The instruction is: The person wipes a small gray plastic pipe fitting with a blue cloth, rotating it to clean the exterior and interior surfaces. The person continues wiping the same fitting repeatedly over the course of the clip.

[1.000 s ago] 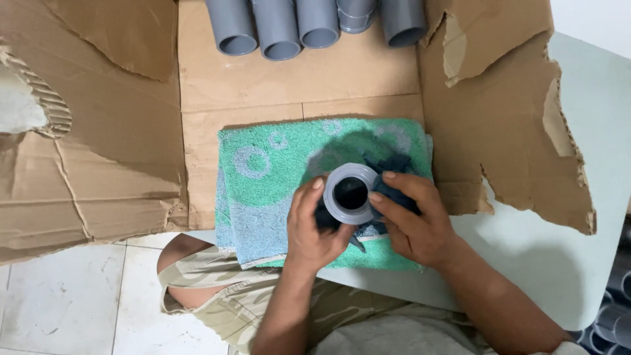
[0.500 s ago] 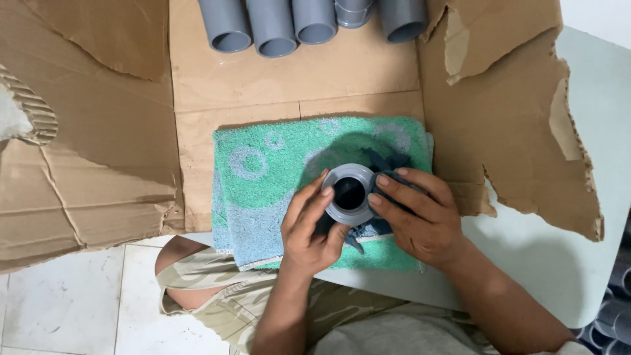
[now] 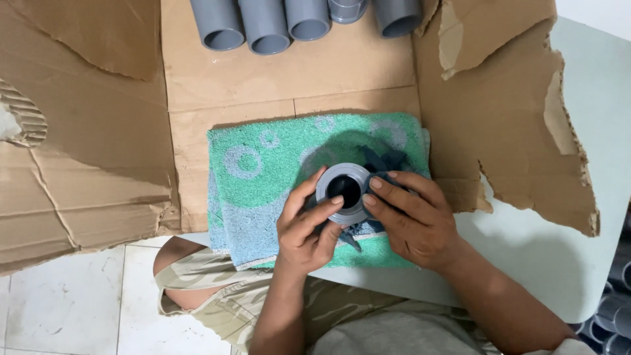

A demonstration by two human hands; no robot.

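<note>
A short grey plastic pipe fitting (image 3: pixel 344 179) stands with its round opening facing up on a green and blue towel (image 3: pixel 263 171). My left hand (image 3: pixel 303 227) grips its left side, thumb and fingers curled on the rim. My right hand (image 3: pixel 413 217) holds the right side, fingertips on the rim. A dark blue-grey cloth (image 3: pixel 388 160) lies bunched under and behind the fitting, partly hidden by my right hand.
The towel lies on torn brown cardboard (image 3: pixel 98 131) spread over a pale table (image 3: pixel 578 250). Several grey pipes (image 3: pixel 263 26) lie side by side at the far edge. More grey pipes (image 3: pixel 614 315) show at the lower right. White floor tiles (image 3: pixel 66 302) are at the lower left.
The fitting has turned from slightly tilted to opening straight up. Both hands have shifted their fingers around its rim while staying on it.
</note>
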